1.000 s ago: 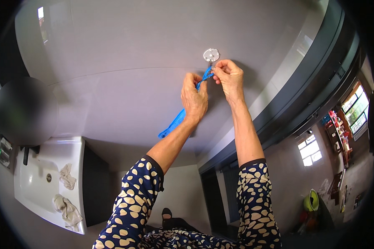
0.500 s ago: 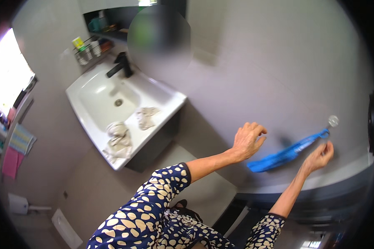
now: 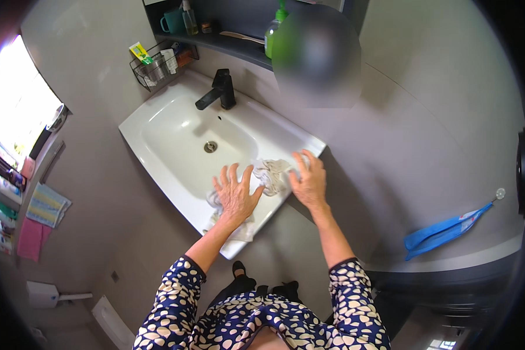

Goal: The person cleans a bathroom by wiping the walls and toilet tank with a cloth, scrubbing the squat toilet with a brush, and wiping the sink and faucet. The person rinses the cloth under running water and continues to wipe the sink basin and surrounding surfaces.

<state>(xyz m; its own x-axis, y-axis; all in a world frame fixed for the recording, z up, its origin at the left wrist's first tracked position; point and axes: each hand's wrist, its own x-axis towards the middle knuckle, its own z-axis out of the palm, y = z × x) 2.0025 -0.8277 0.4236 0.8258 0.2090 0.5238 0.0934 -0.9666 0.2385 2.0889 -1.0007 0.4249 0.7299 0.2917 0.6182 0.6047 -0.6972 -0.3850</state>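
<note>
My left hand is open with its fingers spread, above the near rim of the white sink. Partly under it lies a crumpled pale cloth, draped over the rim's front corner; my hand hides some of it, and I cannot tell if they touch. A second crumpled off-white cloth rests on the sink's right ledge, between my hands. Just right of that cloth is my right hand, slightly blurred, fingers apart and nothing gripped. Behind the basin stands a black faucet.
A blue cloth hangs from a clear wall hook on the right. Above the sink, a dark shelf holds a green pump bottle and a teal mug. A wire basket with toiletries hangs at the sink's back left.
Both hands have moved left, away from the hanging blue cloth, to over the sink's front right part. The view has turned, so the sink sits nearer the middle.
</note>
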